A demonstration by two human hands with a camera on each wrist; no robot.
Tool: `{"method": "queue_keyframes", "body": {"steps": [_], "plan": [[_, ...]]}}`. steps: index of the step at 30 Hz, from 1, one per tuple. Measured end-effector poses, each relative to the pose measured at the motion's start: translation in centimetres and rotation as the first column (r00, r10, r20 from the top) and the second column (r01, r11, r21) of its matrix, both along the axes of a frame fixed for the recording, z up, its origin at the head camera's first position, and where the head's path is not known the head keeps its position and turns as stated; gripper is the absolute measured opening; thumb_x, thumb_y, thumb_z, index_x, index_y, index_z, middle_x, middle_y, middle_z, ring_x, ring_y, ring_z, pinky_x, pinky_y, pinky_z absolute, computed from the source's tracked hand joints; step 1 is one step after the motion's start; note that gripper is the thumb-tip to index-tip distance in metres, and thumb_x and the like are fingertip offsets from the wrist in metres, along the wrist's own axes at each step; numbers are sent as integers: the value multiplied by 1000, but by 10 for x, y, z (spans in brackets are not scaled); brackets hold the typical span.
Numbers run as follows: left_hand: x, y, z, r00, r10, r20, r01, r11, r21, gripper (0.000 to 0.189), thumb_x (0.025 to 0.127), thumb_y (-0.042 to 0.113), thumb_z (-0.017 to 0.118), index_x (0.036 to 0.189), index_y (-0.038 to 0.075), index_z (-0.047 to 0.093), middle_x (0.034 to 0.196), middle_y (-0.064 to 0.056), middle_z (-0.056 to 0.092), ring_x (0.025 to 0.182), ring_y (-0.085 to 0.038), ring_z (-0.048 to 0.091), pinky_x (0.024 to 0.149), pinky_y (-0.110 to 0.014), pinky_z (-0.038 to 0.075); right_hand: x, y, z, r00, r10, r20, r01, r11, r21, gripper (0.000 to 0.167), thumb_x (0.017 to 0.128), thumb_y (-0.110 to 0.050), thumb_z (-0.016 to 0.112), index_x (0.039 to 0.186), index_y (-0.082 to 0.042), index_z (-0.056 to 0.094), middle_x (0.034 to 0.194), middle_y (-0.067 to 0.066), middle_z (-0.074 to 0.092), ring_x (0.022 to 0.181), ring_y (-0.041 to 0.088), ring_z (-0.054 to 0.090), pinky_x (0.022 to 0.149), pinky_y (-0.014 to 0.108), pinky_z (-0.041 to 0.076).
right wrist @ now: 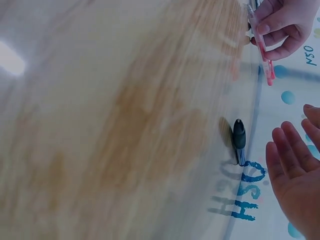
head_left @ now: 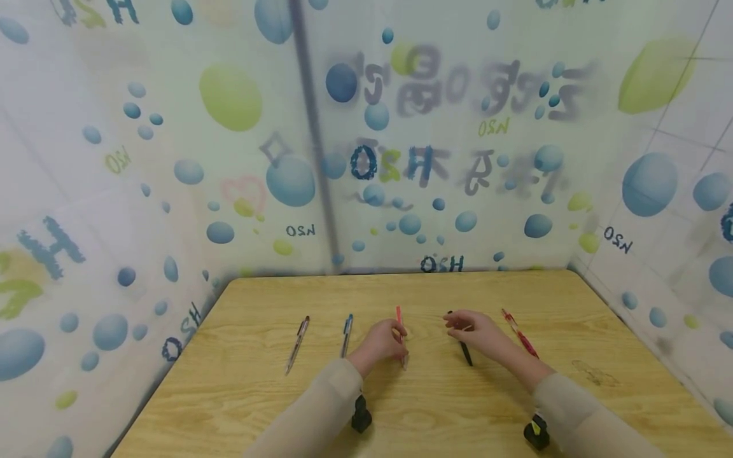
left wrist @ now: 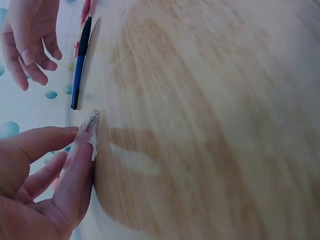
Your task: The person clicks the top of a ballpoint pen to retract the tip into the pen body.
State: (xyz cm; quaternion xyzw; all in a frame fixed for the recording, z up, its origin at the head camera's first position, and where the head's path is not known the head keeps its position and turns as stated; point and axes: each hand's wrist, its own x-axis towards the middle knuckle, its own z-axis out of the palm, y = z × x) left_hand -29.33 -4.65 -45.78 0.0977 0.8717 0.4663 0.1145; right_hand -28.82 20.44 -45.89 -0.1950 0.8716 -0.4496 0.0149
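Note:
Between thumb and fingers my left hand (head_left: 378,345) pinches a clear pen with a pink cap end (head_left: 399,314). In the left wrist view, the pen's clear end (left wrist: 90,124) sticks out past the fingertips, close to the tabletop. My right hand (head_left: 480,332) hovers over a black pen (head_left: 466,353) lying on the table and hides part of it. The right wrist view shows this hand (right wrist: 300,182) with its fingers extended, apart from the black pen (right wrist: 239,134). From the left wrist view, that pen's barrel (left wrist: 79,75) looks partly blue.
On the wooden table (head_left: 275,413), a blue-topped pen (head_left: 347,334) and a dark-topped clear pen (head_left: 298,343) lie left of my left hand. A red pen (head_left: 520,334) lies beyond my right forearm. A patterned curtain (head_left: 401,242) hangs behind the table.

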Motion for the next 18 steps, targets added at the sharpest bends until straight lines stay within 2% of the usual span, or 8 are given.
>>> {"method": "queue_keyframes", "body": {"steps": [8, 18], "plan": [[0, 1, 2, 999, -21, -24, 19, 996, -90, 26, 74, -6, 78, 97, 0, 66, 75, -3, 59, 59, -12, 61, 57, -25, 49, 4, 9, -2, 1000, -2, 30, 2, 1000, -14, 33, 96, -11, 62, 127, 1, 61, 114, 14, 64, 97, 22, 60, 84, 40, 50], [4, -2, 3, 996, -54, -69, 46, 993, -107, 23, 76, -2, 78, 97, 0, 68, 69, -2, 60, 55, -12, 56, 55, -26, 46, 10, 16, 2, 1000, -16, 13, 16, 1000, -2, 32, 96, -12, 63, 126, 1, 62, 112, 14, 65, 95, 21, 60, 84, 41, 50]]}}
